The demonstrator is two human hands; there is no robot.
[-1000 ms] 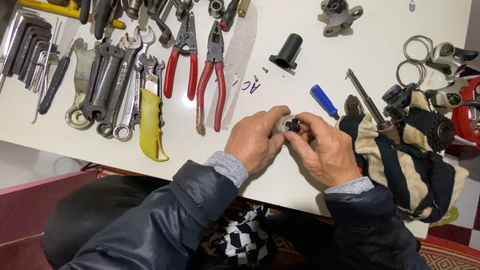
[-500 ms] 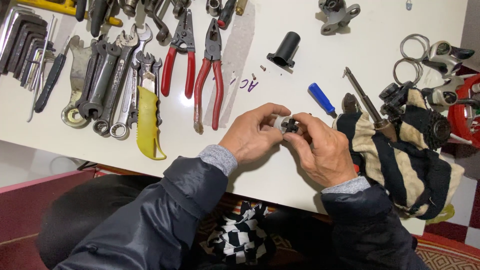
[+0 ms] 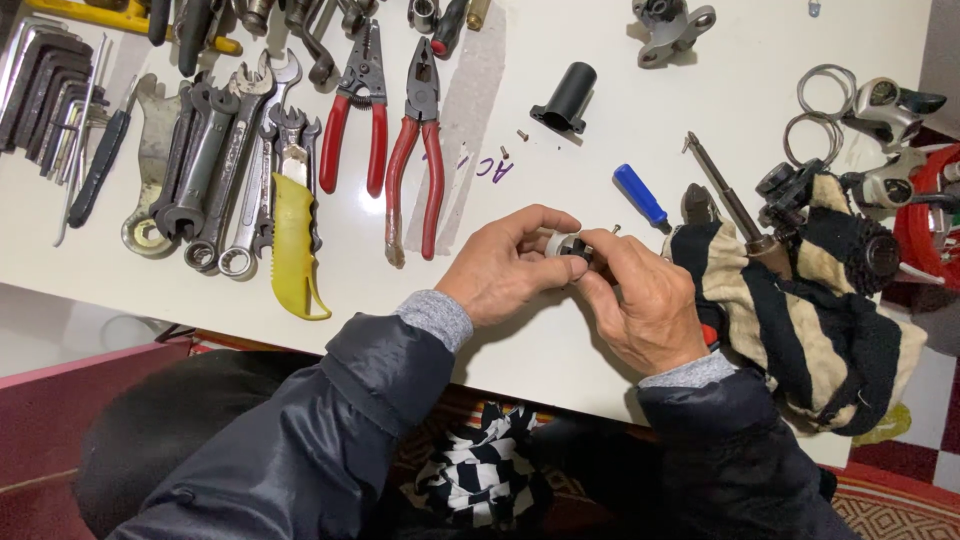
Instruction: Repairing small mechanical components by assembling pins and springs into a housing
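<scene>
My left hand (image 3: 507, 265) and my right hand (image 3: 645, 300) meet over the white table (image 3: 560, 340), both pinching one small round part (image 3: 570, 246), black with a pale rim. Fingertips of both hands cover most of it. Just beyond my right fingers lies a blue-handled screwdriver (image 3: 642, 196), and a tiny screw sits near it. A striped black and cream cloth (image 3: 800, 310) lies right beside my right hand.
Red-handled pliers (image 3: 420, 150) and another red pair (image 3: 355, 110), several wrenches (image 3: 215, 170), a yellow-handled cutter (image 3: 293, 240), hex keys (image 3: 45, 85), a black tube part (image 3: 568, 98), a grey metal bracket (image 3: 672, 25), metal rings and black lever parts (image 3: 880, 110) lie around.
Both hands stay together on the small part, with fingers shifting slightly around it. The view has drifted a little; nothing on the table has moved.
</scene>
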